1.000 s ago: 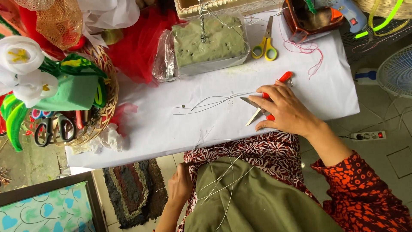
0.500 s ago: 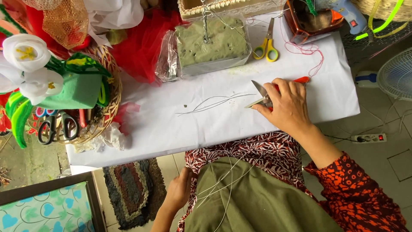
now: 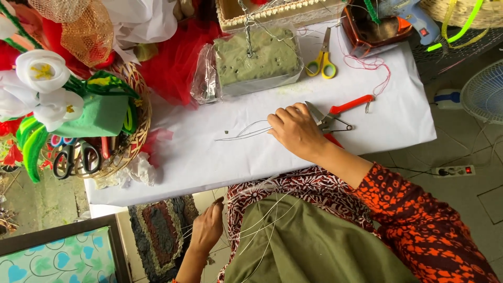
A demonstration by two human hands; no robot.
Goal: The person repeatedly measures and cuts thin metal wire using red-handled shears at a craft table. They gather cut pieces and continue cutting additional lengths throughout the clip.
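My right hand [image 3: 296, 130] rests on the white-covered table [image 3: 209, 162], fingers curled down onto the ends of a few thin cut wires [image 3: 243, 132] that lie to its left. Red-handled cutters [image 3: 338, 114] lie on the table just right of that hand, jaws apart, touching its back edge but not gripped. My left hand [image 3: 207, 228] is below the table edge by my lap, closed around a bundle of long thin wires [image 3: 267, 220] that trail across the green cloth [image 3: 304, 246] on my lap.
A green foam block in plastic [image 3: 257, 60] and yellow-handled scissors [image 3: 322, 60] lie at the back of the table. A wicker basket [image 3: 133, 131] with scissors, green felt and white fabric flowers stands at the left. A glue gun [image 3: 411, 13], a fan [image 3: 484, 91] and a power strip [image 3: 453, 171] are on the right.
My right hand carried the cutters to the right, set them down and let go. It then shifted left onto the ends of the cut wires. My left hand stayed by my lap.
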